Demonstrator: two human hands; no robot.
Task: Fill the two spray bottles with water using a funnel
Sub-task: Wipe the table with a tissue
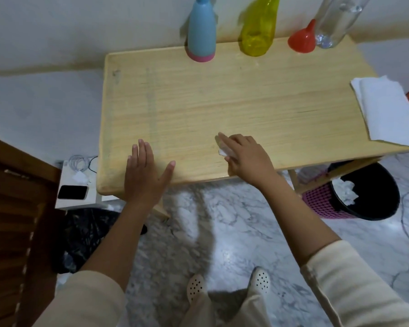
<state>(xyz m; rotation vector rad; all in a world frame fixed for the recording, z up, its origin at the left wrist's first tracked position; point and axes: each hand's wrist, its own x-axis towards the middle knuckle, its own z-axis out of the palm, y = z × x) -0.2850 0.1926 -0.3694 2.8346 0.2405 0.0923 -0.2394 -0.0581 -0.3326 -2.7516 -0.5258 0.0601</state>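
Flat and empty, my left hand point(147, 172) braces the table point(257, 100); my right hand point(242, 155) presses a tissue point(223, 151). Wipe dry before reaching ahead for the funnel point(302, 41) and both spray bottles point(201, 31).

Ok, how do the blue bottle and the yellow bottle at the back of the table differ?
The blue bottle is opaque, so its contents can't be seen; the yellow bottle is translucent and shows no obvious water. The blue bottle has a pink band at its base; the yellow bottle is one colour throughout. The blue bottle looks slimmer, the yellow bottle wider. Both stand upright at the table's far edge, left of the red funnel, with their tops cut off by the frame.
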